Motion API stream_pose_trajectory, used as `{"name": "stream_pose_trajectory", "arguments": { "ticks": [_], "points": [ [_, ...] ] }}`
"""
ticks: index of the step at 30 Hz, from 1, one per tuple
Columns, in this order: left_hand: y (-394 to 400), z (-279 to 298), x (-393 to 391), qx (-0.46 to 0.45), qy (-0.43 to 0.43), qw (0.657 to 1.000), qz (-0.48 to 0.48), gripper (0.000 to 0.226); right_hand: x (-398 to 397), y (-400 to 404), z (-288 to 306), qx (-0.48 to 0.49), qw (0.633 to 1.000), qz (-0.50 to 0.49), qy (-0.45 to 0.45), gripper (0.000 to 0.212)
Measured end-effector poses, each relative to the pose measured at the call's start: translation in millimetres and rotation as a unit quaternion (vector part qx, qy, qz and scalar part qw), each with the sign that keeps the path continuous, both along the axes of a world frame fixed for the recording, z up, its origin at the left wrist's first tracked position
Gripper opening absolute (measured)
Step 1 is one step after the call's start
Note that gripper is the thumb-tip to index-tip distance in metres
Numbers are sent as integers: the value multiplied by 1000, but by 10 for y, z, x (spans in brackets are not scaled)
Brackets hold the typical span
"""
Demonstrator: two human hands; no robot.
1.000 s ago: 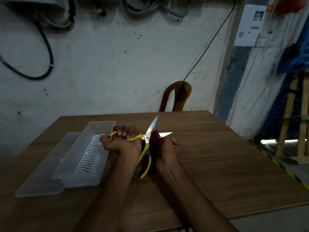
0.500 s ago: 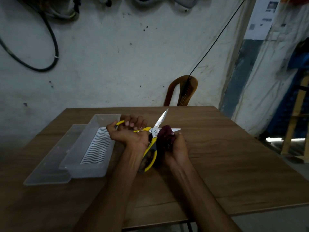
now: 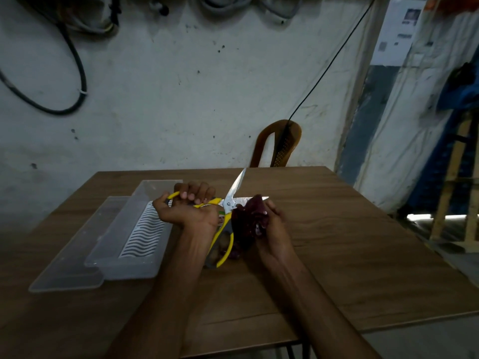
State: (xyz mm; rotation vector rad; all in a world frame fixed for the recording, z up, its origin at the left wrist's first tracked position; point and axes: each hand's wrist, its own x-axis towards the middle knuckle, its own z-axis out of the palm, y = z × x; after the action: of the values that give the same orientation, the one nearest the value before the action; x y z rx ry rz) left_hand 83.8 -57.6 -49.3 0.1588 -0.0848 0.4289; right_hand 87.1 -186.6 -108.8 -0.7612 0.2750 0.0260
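While poised over mid table [image 3: 337, 242], noted: scissors [image 3: 228, 204] gripped in left hand [image 3: 190, 211], fingers curled through one yellow handle, blades wide apart; purple vegetable [image 3: 250, 216] clutched in curled right hand [image 3: 272, 229], against lower blade.

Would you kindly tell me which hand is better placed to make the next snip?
Left. The left hand grips the yellow scissors, blades apart, right beside the purple vegetable piece that the right hand holds.
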Motion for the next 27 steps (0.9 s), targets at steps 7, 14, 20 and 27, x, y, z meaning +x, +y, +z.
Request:
{"name": "stream_pose_trajectory", "arguments": {
  "ticks": [7,14,20,27],
  "points": [
    [-46,-17,7,48,8,999,3,29,-147,-103,304,-152,988,-6,-23,60],
    [35,7,21,46,14,999,9,28,-96,-523,399,-182,981,-70,-21,53],
    [97,-8,52,62,-16,998,-26,28,-4,-900,451,-247,964,-49,-88,28],
    [-1,-22,32,127,-14,991,-40,29,23,-793,605,-430,862,168,-211,34]
  ]
}}
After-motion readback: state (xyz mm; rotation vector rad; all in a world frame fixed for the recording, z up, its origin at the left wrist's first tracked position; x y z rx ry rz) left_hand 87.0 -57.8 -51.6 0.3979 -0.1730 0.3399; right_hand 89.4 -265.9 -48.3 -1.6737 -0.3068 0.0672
